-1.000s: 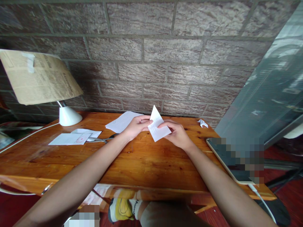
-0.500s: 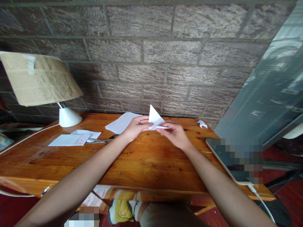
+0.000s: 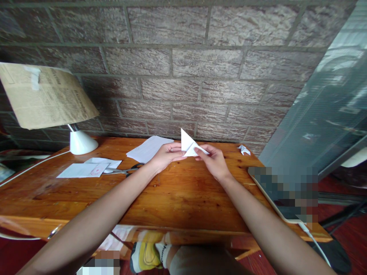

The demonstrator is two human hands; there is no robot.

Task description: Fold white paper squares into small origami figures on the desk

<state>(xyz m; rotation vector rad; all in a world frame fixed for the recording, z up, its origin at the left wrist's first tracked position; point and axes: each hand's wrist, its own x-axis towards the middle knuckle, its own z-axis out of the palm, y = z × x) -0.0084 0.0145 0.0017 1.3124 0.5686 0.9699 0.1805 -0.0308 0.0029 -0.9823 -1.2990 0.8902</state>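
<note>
Between my hands, above the back half of the wooden desk, is a folded white sheet of paper [image 3: 187, 142] with a tall point at its left and a smaller flap at its right. My left hand [image 3: 167, 156] pinches its lower left edge, a ring on one finger. On the other side, my right hand [image 3: 212, 159] grips the right corner, its thumb lying on the front of the fold. The fingers behind the paper are partly hidden. Behind my left hand lies a stack of white paper [image 3: 146, 148]. Scissors [image 3: 126, 170] rest left of my left wrist.
Folded printed papers [image 3: 83, 170] lie beside the scissors, near a lamp [image 3: 83, 143] with a newsprint shade. A small folded paper figure [image 3: 243, 149] sits at the back right. A tablet [image 3: 275, 194] with a white cable lies along the right edge. A brick wall [image 3: 186, 91] rises behind the desk.
The right part of the paper now lies flatter and faces me, spread further right. My right thumb has moved onto its front. My left hand keeps its pinch.
</note>
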